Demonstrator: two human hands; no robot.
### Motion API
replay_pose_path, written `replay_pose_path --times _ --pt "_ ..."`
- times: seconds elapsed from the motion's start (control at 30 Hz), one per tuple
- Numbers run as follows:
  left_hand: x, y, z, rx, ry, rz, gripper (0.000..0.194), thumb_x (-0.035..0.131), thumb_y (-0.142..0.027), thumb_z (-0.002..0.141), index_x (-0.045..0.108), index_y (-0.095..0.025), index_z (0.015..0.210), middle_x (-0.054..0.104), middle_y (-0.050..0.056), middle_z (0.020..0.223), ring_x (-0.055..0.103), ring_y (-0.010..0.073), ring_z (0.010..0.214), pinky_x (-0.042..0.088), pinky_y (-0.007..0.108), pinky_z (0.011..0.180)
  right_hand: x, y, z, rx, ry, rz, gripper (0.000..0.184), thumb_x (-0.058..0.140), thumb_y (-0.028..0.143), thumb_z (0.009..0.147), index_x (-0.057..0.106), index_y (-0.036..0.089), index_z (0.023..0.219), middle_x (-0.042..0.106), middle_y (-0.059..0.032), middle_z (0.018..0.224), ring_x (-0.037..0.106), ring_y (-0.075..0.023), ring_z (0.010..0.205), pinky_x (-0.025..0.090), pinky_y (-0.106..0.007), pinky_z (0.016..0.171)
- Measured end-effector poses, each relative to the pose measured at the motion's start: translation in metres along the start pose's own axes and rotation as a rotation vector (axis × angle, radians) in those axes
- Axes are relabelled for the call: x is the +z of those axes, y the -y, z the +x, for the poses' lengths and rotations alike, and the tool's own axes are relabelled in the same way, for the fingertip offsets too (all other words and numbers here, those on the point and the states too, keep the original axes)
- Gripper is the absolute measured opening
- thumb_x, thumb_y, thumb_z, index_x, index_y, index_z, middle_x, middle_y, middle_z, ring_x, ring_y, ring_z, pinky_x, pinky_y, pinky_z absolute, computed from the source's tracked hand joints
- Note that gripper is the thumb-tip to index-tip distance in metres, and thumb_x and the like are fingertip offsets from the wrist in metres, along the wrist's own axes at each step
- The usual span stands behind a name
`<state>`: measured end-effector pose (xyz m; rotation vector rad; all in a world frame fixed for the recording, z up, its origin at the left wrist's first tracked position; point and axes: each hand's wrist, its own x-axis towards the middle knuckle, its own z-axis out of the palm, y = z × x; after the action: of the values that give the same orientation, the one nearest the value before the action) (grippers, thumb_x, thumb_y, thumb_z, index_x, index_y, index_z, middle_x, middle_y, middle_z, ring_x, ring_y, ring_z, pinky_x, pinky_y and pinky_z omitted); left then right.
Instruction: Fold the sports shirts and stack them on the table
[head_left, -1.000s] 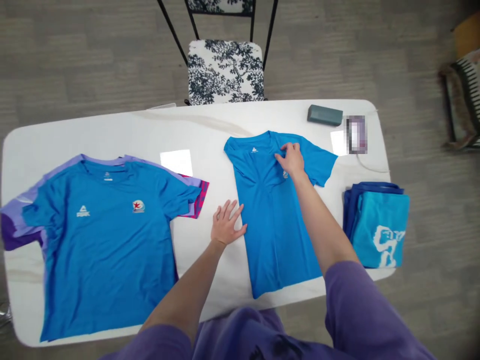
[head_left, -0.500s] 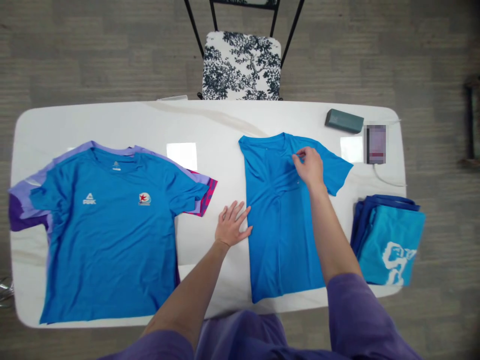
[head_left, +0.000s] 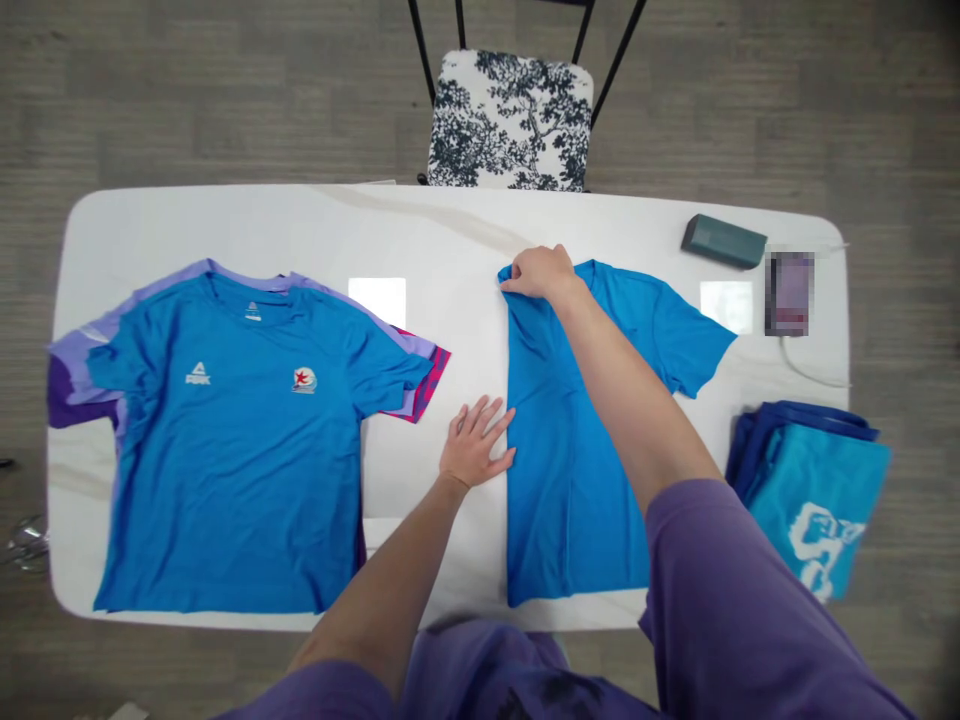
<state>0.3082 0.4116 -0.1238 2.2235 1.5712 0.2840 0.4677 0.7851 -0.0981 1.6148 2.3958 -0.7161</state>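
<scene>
A blue T-shirt [head_left: 570, 470] lies partly folded on the white table [head_left: 247, 215], its left side turned in and its right sleeve still spread out. My right hand [head_left: 540, 272] is closed on the shirt's top left corner at the shoulder. My left hand [head_left: 476, 448] lies flat with fingers spread on the table, its fingertips against the shirt's left folded edge.
A stack of spread T-shirts [head_left: 232, 440], blue on top, covers the table's left half. A pile of folded blue garments [head_left: 814, 485] sits at the right edge. A dark green case [head_left: 724, 240] and a phone with a cable [head_left: 787, 292] lie at the back right. A patterned chair [head_left: 514, 120] stands behind the table.
My right hand has moved from the shirt's chest up and left to its top left corner and closed on it. The left hand stays flat at the shirt's left edge.
</scene>
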Motion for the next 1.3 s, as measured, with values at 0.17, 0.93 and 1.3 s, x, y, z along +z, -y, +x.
replay_pose_path --times 0.17,0.93,1.3 --pt "-0.001 0.001 0.0 -0.004 -0.006 -0.005 0.079 0.064 -0.055 0.101 0.039 -0.039 0.174 0.043 0.001 0.177 0.037 0.0346 0.167 0.024 0.057 0.138 0.002 0.008 0.003 -0.023 0.0 0.007 0.05 0.089 0.064 0.082 0.081 0.017 0.096 0.08 -0.014 0.102 0.069 -0.0404 0.123 0.044 -0.064 0.119" --pt "0.0 0.002 0.001 -0.011 -0.001 -0.021 0.079 0.065 -0.052 0.101 0.039 -0.04 0.174 0.044 0.001 0.177 0.038 0.0353 0.166 0.024 0.057 0.138 -0.004 0.008 0.025 0.117 -0.022 0.118 0.032 0.074 0.04 0.097 0.079 0.014 0.116 0.079 -0.0169 0.122 0.072 -0.0368 0.118 0.057 -0.056 0.113" --pt "0.003 0.003 0.001 -0.014 0.009 -0.047 0.08 0.065 -0.05 0.101 0.037 -0.04 0.175 0.041 0.0 0.178 0.037 0.0357 0.167 0.022 0.058 0.138 0.027 0.002 -0.107 0.129 -0.401 0.182 0.06 0.035 0.057 0.114 0.053 0.021 0.159 0.055 -0.0203 0.162 0.045 -0.0381 0.156 0.041 -0.061 0.127"
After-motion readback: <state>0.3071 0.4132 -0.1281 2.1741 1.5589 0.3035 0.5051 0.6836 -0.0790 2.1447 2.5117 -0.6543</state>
